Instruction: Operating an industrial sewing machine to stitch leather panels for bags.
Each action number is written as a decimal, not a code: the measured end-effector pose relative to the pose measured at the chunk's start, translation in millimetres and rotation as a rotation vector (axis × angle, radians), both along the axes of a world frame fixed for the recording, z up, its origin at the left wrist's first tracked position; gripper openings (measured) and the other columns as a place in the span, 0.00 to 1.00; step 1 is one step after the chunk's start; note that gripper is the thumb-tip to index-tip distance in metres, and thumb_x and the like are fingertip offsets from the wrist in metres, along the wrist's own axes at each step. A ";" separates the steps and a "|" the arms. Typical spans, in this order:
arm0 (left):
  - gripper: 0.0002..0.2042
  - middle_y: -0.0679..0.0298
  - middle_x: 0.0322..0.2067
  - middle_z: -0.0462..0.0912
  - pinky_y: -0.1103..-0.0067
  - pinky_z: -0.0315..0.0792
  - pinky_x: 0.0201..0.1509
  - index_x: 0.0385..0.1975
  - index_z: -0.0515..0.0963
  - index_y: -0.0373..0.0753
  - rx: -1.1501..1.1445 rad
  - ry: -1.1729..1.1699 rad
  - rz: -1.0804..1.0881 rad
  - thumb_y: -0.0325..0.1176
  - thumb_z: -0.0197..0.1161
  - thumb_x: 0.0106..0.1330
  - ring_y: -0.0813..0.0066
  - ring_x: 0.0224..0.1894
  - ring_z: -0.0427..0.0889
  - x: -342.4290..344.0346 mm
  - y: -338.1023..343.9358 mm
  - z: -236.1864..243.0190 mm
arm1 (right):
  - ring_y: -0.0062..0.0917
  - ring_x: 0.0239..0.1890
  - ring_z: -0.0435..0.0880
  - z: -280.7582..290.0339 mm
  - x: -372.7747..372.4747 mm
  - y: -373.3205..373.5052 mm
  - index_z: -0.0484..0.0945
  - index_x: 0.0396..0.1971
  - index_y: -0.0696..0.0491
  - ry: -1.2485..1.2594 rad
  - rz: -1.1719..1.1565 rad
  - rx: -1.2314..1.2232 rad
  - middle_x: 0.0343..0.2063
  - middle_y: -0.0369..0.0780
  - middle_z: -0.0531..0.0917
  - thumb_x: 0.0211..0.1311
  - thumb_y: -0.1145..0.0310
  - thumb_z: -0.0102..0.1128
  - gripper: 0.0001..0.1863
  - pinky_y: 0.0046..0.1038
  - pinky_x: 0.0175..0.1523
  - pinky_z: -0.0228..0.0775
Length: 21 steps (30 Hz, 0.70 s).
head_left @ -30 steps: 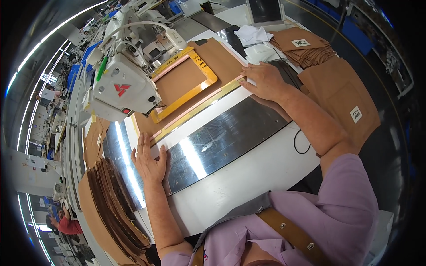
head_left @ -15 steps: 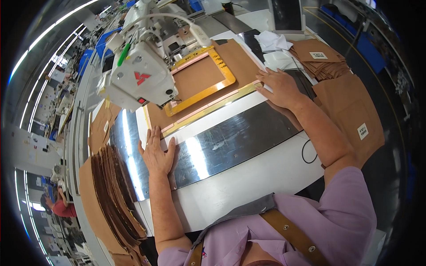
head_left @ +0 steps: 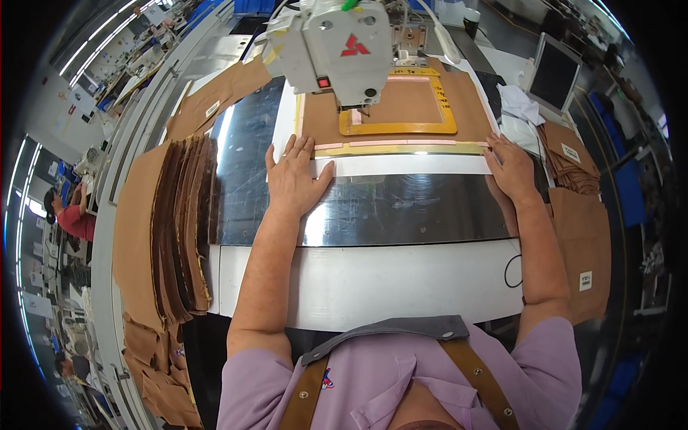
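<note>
Brown flat panel [head_left: 412, 104], upper centre, positioned beneath yellow rectangular frame [head_left: 401, 130]; completed stitching indiscernible; left hand [head_left: 292, 179], right hand [head_left: 512, 168] flat, unclasped.

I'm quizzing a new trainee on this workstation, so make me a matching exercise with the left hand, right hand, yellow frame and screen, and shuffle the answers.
Column one:
1. Left hand
2. Right hand
3. Yellow frame
4. Screen

Column two:
A. On the brown panel, partly hidden by the machine head
B. By the right end of the yellow strip
C. Dark face with a pale border
D. By the left end of the yellow strip

Right pairs: 1-D, 2-B, 3-A, 4-C.
</note>
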<state>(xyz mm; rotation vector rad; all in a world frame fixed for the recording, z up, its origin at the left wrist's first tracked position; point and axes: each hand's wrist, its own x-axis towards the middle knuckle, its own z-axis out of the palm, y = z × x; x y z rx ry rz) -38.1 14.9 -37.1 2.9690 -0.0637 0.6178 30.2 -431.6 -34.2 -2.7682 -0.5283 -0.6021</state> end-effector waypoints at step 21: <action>0.33 0.48 0.56 0.77 0.54 0.50 0.77 0.52 0.79 0.27 -0.131 -0.064 -0.036 0.54 0.58 0.61 0.56 0.69 0.67 9.8 -1.9 -17.6 | 0.51 0.67 0.71 -54.5 77.2 -100.3 0.70 0.65 0.64 -0.323 0.048 -0.218 0.65 0.55 0.73 0.79 0.58 0.49 0.27 0.38 0.72 0.61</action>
